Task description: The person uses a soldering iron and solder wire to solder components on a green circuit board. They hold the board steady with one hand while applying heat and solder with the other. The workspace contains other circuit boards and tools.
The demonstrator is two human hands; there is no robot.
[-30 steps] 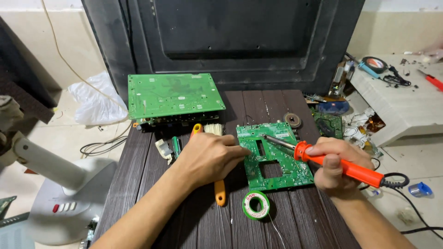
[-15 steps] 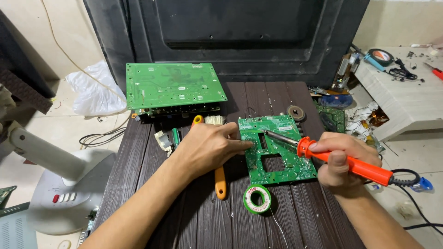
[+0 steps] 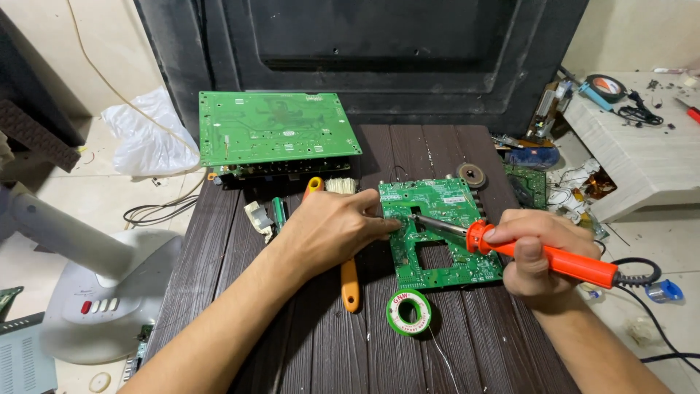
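Note:
A small green circuit board [image 3: 445,248] with a rectangular cut-out lies on the dark wooden table [image 3: 408,153]. My right hand [image 3: 536,248] grips an orange-handled soldering iron [image 3: 561,261], whose metal tip rests on the board near its left side. My left hand [image 3: 332,230] lies on the table with its fingertips pinched at the board's left edge, close to the iron's tip; what it pinches is too small to tell. A green spool of solder wire [image 3: 409,312] sits just in front of the board.
A larger green circuit board [image 3: 273,135] lies at the table's back left. An orange-handled brush [image 3: 350,281] runs under my left hand. A big black panel [image 3: 364,51] stands behind. A white fan base [image 3: 102,292] is left; a cluttered white bench [image 3: 642,146] is right.
My left hand's fingertips have slid right onto the small board's left edge, towards the iron's tip. The right hand keeps the iron on the board.

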